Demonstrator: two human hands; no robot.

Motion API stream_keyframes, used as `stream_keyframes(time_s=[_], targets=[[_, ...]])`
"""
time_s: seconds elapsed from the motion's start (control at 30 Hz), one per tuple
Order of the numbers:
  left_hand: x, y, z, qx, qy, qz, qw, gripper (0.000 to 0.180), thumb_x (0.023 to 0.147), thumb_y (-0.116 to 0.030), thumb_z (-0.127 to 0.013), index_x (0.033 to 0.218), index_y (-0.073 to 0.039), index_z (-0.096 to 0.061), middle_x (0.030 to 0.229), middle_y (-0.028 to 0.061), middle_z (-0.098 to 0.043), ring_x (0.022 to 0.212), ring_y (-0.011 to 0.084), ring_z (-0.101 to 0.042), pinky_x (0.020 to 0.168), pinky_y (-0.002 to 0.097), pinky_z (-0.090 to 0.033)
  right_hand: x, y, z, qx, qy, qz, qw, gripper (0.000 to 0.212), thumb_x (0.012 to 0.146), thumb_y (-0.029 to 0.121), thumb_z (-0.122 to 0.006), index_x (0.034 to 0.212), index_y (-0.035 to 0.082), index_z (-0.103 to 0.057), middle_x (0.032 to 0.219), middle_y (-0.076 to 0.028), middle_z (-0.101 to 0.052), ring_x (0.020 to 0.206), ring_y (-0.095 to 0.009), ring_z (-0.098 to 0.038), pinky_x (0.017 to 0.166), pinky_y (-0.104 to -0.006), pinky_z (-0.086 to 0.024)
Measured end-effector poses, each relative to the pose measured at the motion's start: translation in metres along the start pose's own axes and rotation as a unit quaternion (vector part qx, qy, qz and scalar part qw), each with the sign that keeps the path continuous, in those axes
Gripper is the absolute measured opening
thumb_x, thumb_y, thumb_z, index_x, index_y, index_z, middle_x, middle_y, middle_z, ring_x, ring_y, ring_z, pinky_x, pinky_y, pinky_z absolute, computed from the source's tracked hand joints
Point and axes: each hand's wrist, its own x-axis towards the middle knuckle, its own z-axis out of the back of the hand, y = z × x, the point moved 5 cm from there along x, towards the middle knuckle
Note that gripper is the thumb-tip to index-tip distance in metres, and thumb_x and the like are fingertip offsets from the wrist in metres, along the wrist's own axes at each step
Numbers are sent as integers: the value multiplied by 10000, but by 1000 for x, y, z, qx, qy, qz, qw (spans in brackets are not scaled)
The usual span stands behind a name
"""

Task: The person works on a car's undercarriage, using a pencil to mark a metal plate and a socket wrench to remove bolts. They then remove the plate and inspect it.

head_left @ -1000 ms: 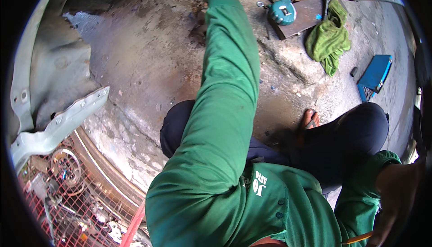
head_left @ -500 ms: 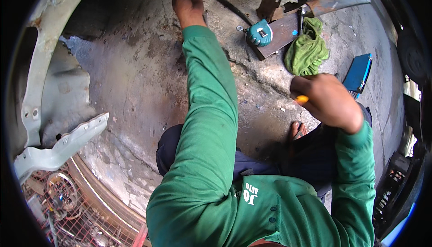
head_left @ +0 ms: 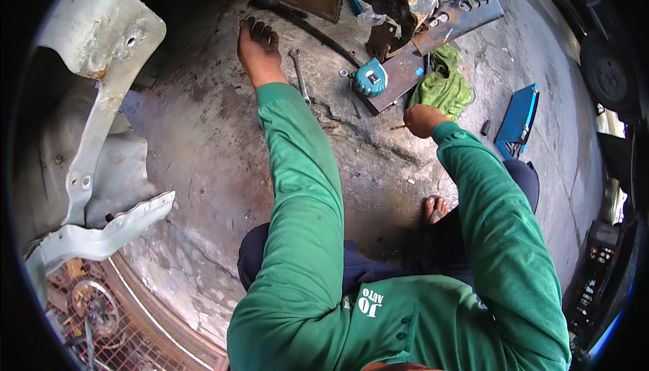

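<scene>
My left hand (head_left: pixel 258 50) hovers over the concrete floor with its fingers apart and slightly curled, holding nothing. Just right of it lies a combination wrench (head_left: pixel 300 77), and a long dark rod (head_left: pixel 323 38) runs past beyond. My right hand (head_left: pixel 424 120) is closed around a slim yellow-brown pencil-like stick (head_left: pixel 399 127), whose end points left. Beyond this hand is a crumpled green cloth (head_left: pixel 444 87). A teal tape measure (head_left: pixel 370 78) sits against a brown metal bar (head_left: pixel 399 86), left of the cloth.
Rusty metal pieces, including a plate with holes (head_left: pixel 463 14), crowd the far side. An open blue case (head_left: pixel 519 119) stands at right. Pale sheet-metal panels (head_left: pixel 108 226) jut in from the left, above a red wire grille (head_left: pixel 101 317). A crack crosses the floor.
My right hand has moved away from me and leftward, toward the cloth, with the stick in it. My left hand has drawn back from the dark rod, and the wrench now shows fully.
</scene>
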Motion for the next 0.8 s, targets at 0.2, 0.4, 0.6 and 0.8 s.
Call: stream_keyframes(time_s=[0.2, 0.4, 0.6, 0.8], targets=[[-29, -44, 2, 85, 2, -68, 994, 272, 962, -239, -709, 1152, -51, -657, 949, 66, -641, 830, 202, -579, 741, 354, -467, 14, -25, 55, -90, 8, 15, 996, 241, 867, 180, -676, 1076, 99, -764, 1116, -153, -750, 1053, -338, -723, 854, -471, -600], [-96, -63, -83, 248, 135, -166, 945, 217, 1001, -214, -674, 1083, -14, -659, 921, 90, -696, 768, 186, -654, 684, 318, -530, 69, -134, 99, -40, -150, -33, 987, 251, 836, 179, -696, 1047, 62, -767, 1054, -216, -743, 1008, -376, -731, 824, -468, -599], [-145, -60, -146, 469, 156, -289, 820, 391, 1045, -357, -596, 1054, 27, -665, 833, 53, -660, 706, 138, -650, 652, 289, -530, 79, -191, 63, 111, -200, -41, 973, 242, 829, 162, -654, 985, 6, -755, 972, -280, -721, 958, -447, -705, 827, -486, -572], [-148, -52, -166, 506, 108, -253, 818, 410, 1059, -354, -515, 1048, 28, -664, 777, 46, -616, 661, 133, -586, 610, 285, -473, 79, -197, 57, 188, -229, -70, 952, 262, 831, 129, -678, 1057, 10, -736, 1125, -271, -707, 1081, -431, -686, 924, -481, -565]])
